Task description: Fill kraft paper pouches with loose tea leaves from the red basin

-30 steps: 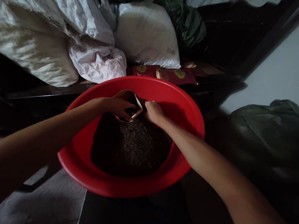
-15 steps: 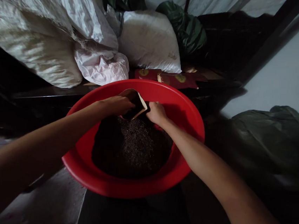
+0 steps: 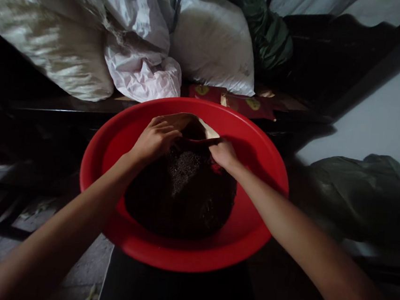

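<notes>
A paper bag (image 3: 207, 130) with a pale inside and a dark red outside is held with its mouth gaping toward me, over the far half of a red plastic basin (image 3: 189, 261). My left hand (image 3: 156, 139) is closed on the left edge of the bag's mouth. At the right corner my right hand (image 3: 224, 153) grips the bag with curled fingers. Dark, loose, dry bits like tea leaves (image 3: 179, 214) lie heaped in the basin, just below and in front of the bag. The bag's lower part is hidden in shadow.
Flat red packets (image 3: 248, 106) with yellow emblems lie on a dark bench (image 3: 59, 106) behind the basin. Full white sacks (image 3: 213, 43) and a dark green bag (image 3: 267, 38) stand there too. On the right is a dark green plastic bundle (image 3: 365, 194).
My left hand has come out of the bag's mouth onto its left rim. The mouth is now wider and flatter, and the camera view has shifted slightly.
</notes>
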A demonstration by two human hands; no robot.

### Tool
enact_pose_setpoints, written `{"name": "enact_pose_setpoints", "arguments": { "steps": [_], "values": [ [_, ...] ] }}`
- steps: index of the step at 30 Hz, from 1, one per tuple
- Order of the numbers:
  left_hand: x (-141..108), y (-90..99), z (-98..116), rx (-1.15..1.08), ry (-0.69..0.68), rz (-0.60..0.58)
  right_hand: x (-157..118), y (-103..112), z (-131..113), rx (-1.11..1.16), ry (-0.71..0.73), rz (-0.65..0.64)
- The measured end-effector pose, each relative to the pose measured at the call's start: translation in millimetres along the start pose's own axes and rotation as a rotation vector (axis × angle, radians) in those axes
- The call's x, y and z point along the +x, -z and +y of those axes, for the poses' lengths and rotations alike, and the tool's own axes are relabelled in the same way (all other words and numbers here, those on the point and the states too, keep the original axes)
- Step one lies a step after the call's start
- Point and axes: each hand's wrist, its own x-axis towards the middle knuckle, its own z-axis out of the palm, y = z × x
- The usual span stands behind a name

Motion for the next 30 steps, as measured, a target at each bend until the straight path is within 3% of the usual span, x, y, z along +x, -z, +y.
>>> {"name": "enact_pose_setpoints", "arguments": {
  "steps": [3, 7, 9, 19, 24, 30],
  "values": [
    [3.3, -1.5, -3.3, 0.013, 0.028, 0.014, -7.2, -8.9, 1.5, 0.059, -0.014, -0.289],
    [4.5, -2.8, -4.5, -0.016, 0.071, 0.023, -14.1, -22.8, -3.8, -0.102, 0.318, -0.269],
    [4.2, -2.6, -3.7, -0.031, 0.086, 0.015, -16.2, -28.1, -9.0, -0.214, 0.377, -0.332],
    [6.2, -5.1, 0.5, -0.114, 0.155, 0.001, -14.2, -38.1, -6.3, -0.357, 0.394, -0.439],
    [5.7, -6.8, -0.2, -0.136, 0.173, 0.01, -13.4, -24.0, -13.3, -0.272, 0.403, -0.43],
    [4.6, -5.6, 0.0, -0.167, 0.177, 0.008, -21.4, -5.0, -19.3, -0.142, 0.34, -0.593]
  ]
}}
